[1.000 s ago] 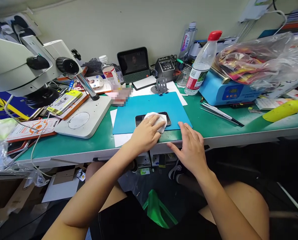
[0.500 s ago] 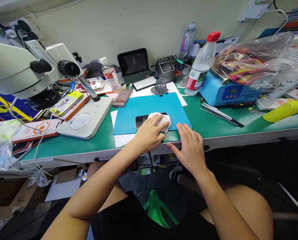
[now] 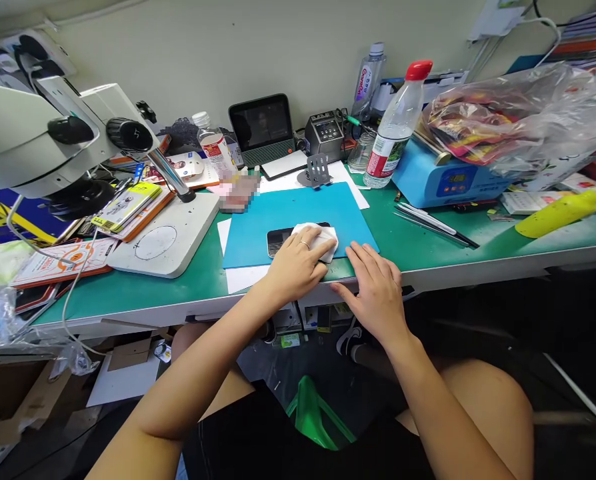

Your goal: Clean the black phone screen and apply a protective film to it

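holding white cloth (image 3: 331, 245) under the bent fingers of the left hand (image 3: 297, 268), pressed down onto a dark-faced phone (image 3: 279, 241). covering much of the right part of the phone with cloth and fingers; leaving the left end exposed, light rim included. wearing a ring on one finger of the same hand.

found lying flat, as to the phone: on a blue mat (image 3: 278, 207), close to the front edge and roughly parallel to it.

resting the right hand (image 3: 372, 291) at the front edge of the mat, near the cloth but apart from it. stretching four fingers forward, nearly together, with thumb spread wide; cannot tell how firmly pressed down.

noted beneath the mat: white paper (image 3: 248, 279), showing at left and front, all on a green worktop (image 3: 418, 258).

noted at left: microscope (image 3: 13, 133), with pale base (image 3: 193, 227) just beside the mat. observed at the rear: black slotted stand (image 3: 319, 171), open screen device (image 3: 261, 123) and, at the left corner, a pixelated object (image 3: 241, 191), not identifiable.

noted at right: red-capped bottle (image 3: 385, 157), blue unit (image 3: 423, 180) under a plastic bag (image 3: 518, 120), slim tools (image 3: 428, 218) and, farther out, a yellow bottle (image 3: 558, 213).

seen below the worktop: green bag (image 3: 313, 413), between the legs.
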`<state>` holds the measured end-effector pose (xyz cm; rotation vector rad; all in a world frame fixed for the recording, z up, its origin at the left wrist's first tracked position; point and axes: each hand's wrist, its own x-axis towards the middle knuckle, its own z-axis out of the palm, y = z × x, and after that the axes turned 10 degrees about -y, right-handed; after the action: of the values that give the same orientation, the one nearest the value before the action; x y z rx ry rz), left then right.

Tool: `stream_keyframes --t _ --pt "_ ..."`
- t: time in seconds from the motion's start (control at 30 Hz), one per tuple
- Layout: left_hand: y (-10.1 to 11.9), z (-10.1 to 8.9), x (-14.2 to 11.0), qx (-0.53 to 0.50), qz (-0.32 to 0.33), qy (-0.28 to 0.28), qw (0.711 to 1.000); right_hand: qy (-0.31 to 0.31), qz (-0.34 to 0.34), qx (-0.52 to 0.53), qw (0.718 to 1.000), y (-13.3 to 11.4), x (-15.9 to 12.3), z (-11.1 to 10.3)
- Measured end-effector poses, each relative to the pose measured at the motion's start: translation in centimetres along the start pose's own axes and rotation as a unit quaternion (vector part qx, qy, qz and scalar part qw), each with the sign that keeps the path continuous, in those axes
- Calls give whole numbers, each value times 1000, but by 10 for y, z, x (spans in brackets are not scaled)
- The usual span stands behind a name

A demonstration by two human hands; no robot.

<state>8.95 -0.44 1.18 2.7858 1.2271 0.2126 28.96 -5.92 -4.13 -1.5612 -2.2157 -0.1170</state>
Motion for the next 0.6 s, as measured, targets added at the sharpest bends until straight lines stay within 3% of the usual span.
stream_keyframes --t 0.13,0.33,0.43,0.6 --pt "-3 -1 -6 -14 -2 -6 1000 -9 3 1 1000 0 1 0" --pt "17 4 13 -9 -13 -5 1000 -1 -5 -2 1000 1 -1 -1" --pt "14 3 3 -21 -10 -17 1000 3 -15 -13 1000 4 -2 -1" --pt "0 1 -17 -22 -78 -24 996 16 -16 -33 999 8 -1 1"
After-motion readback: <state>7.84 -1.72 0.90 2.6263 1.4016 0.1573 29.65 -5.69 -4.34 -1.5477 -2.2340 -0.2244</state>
